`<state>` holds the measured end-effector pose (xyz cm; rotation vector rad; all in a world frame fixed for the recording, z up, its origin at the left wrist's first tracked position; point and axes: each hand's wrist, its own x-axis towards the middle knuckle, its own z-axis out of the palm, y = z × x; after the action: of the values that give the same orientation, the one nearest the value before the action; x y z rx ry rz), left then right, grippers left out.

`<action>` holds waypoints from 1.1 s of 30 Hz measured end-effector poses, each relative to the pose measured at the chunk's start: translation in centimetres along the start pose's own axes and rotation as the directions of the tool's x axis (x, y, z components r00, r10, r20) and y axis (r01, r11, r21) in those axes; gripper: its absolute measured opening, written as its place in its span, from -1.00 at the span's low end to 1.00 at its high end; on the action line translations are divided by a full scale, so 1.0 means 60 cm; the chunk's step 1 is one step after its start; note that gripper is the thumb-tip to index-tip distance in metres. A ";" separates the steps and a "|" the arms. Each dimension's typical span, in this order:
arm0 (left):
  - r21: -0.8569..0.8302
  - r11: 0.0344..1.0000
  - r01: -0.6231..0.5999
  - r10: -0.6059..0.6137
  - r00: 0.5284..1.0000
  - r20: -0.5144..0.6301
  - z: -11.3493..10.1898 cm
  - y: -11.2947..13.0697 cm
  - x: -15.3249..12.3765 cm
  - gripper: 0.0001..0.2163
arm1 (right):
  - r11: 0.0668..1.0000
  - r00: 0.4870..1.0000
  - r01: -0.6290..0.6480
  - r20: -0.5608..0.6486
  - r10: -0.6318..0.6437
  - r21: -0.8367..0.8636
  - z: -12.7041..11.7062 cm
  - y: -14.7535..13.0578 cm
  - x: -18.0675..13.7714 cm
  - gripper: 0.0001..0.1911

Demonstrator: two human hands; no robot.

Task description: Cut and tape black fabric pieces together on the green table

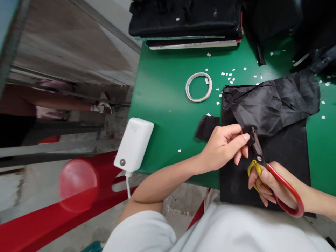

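Between thumb and fingers, my left hand (228, 143) pinches an edge of crumpled black fabric (278, 101). My right hand (273, 182) is wrapped round the handles of a pair of scissors (259, 157), one handle red and one yellow. The blades point away from me and meet the fabric right beside my left fingertips; whether they are fully closed I cannot make out. Beneath both hands lies a flat black sheet (286, 157), partly over the table's near edge. A small black fabric piece (208, 127) sits left of it.
On the green table (162, 87) are a roll of white tape (188, 87) and scattered white paper bits (231, 80). A white power bank (134, 143) with a cable rests at the left edge. Black fabric stacks (183, 17) stand at the back. A red stool (78, 185) is left.
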<state>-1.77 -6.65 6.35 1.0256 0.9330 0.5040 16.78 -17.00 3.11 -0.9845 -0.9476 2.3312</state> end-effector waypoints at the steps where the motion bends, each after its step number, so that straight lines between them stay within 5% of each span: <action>1: -0.003 1.000 0.000 0.000 1.000 0.000 0.000 0.000 0.000 -0.63 | 1.000 1.000 -0.002 -0.001 0.002 -0.001 0.000 0.001 0.000 -0.43; 33: -0.032 0.999 0.013 -0.013 1.000 0.013 -0.003 0.001 0.000 -0.64 | 0.999 0.999 -0.023 -0.037 0.021 -0.050 0.003 -0.003 -0.004 -0.48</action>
<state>-1.91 -6.54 6.38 0.9918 0.9168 0.4999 16.85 -17.08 3.44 -1.0582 -0.9904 2.3098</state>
